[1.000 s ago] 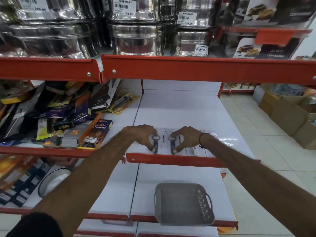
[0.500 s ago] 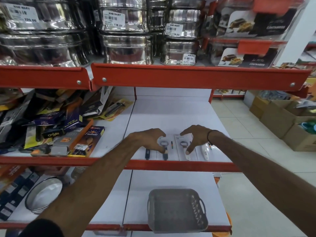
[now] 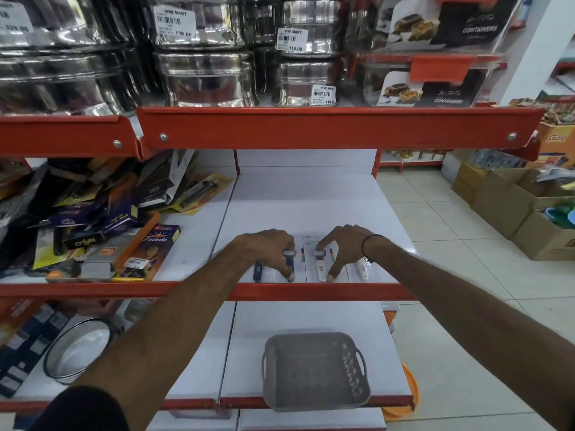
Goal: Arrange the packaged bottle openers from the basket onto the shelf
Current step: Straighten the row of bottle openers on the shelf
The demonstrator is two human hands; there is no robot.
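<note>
Four packaged openers are seen laid in a row at the front edge of the white shelf, apparently so they face shoppers. The left hand is pressed, fingers spread, on a blue-handled pack; the right hand on a white-handled one, seemingly to square them. Nothing is gripped. The grey basket, on the shelf below, appears emptied.

Grey basket, red-edged white shelf.

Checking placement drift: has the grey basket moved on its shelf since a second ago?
No. The grey basket sits at the lower shelf's red front edge, as before.
</note>
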